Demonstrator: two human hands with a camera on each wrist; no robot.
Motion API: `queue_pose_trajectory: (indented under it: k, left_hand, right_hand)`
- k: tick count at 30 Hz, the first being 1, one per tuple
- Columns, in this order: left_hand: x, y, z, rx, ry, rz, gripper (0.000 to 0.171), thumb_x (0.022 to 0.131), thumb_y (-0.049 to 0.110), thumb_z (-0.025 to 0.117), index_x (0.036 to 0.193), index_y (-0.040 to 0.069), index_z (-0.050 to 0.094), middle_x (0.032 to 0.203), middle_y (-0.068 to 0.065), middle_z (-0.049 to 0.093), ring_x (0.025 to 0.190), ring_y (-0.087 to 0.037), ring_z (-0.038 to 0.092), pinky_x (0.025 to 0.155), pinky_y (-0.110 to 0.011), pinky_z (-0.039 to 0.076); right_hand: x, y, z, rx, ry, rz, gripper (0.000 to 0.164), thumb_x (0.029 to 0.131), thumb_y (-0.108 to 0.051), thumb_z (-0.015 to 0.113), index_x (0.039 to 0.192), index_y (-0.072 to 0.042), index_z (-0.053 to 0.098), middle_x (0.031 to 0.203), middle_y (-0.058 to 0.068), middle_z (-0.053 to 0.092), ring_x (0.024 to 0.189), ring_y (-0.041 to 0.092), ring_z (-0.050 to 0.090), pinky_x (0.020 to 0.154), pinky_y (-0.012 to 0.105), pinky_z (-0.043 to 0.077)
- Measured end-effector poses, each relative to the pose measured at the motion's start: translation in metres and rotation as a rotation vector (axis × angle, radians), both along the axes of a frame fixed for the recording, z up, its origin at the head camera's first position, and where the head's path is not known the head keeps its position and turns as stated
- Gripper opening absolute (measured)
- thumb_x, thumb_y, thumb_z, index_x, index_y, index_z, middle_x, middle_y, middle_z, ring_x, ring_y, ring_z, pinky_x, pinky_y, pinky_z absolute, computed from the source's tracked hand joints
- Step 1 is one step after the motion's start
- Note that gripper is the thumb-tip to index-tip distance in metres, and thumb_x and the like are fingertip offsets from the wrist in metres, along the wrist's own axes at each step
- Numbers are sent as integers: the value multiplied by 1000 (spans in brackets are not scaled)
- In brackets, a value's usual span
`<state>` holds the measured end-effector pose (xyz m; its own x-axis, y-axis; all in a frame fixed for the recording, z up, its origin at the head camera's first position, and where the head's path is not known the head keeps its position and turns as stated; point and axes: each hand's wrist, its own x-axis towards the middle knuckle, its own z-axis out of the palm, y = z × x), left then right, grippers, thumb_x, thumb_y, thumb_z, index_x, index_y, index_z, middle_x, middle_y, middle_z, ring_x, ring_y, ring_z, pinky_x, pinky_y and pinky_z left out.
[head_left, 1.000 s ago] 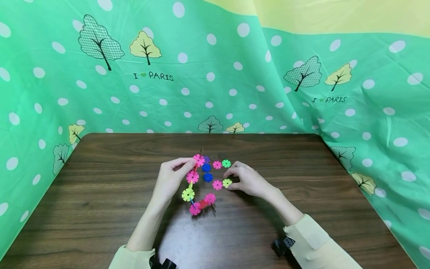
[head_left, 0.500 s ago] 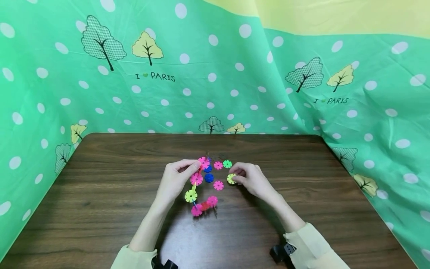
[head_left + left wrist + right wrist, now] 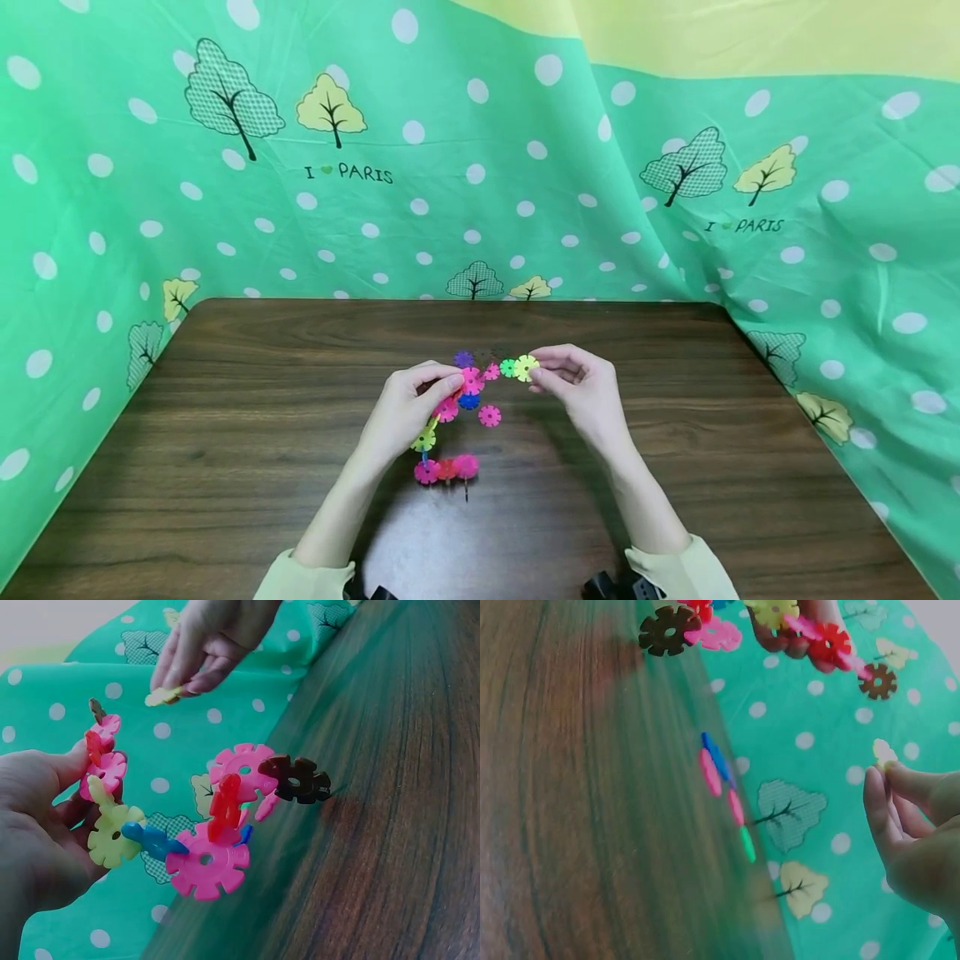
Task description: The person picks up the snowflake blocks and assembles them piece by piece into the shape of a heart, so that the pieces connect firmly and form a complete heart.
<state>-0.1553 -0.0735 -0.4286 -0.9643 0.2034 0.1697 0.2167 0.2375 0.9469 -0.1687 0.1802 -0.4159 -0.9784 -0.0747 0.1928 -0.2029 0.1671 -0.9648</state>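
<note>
My left hand [image 3: 408, 412] grips one end of a chain of slotted plastic snowflake discs [image 3: 208, 860]. Pink, red, yellow-green and blue discs are slotted together at angles, and a brown disc [image 3: 294, 781] sticks out at the end farther from the hand. Between thumb and fingers my right hand [image 3: 588, 392] pinches a single yellow-green disc [image 3: 526, 367] by its edge. That disc is apart from the chain and held up off the table, as the right wrist view shows. In the head view it overlaps a green disc [image 3: 508, 367] behind it.
Loose discs lie flat on the dark wooden table [image 3: 285, 342]: a purple one [image 3: 463, 359], a blue one [image 3: 469, 402] partly behind the chain, and two pink ones, the nearer [image 3: 490, 416] lying to the chain's right. A green dotted cloth [image 3: 420, 167] hangs around the table.
My right hand has picked the yellow-green disc up from the table and raised it up and rightward. My left hand has shifted right with the chain, whose lower end has swung slightly.
</note>
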Motion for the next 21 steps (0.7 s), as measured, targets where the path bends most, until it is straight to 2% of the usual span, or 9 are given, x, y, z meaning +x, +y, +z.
queue_pose_trajectory:
  k: [1,6,15,21]
  left_hand:
    - [1,1,1,-7,4,0,17,99,23,70,109,13,80,94,-7,70,71,-12,51,66,-22,44]
    - [3,4,2,-32,47,-19,16,100,21,69,109,13,79,96,-5,72,72,-11,53,69,-22,46]
    - [5,8,2,-70,116,-36,15,99,20,69,108,13,80,91,-3,71,66,-6,52,65,-22,46]
    - [6,9,2,-87,155,-41,15,99,19,69,106,13,80,93,-2,72,67,-6,52,65,-22,47]
  right_hand:
    - [3,-1,2,-15,0,-8,25,89,6,74,114,9,70,87,-10,76,74,7,74,74,33,64]
    - [10,-9,8,-58,29,-18,27,89,6,75,115,9,71,91,-9,77,76,8,74,76,30,63]
    - [17,-17,11,-152,90,-60,26,88,11,73,114,12,70,90,-7,78,73,9,74,74,31,63]
    - [17,-18,10,-123,112,-43,24,89,8,74,113,9,72,90,-6,78,74,10,74,75,30,63]
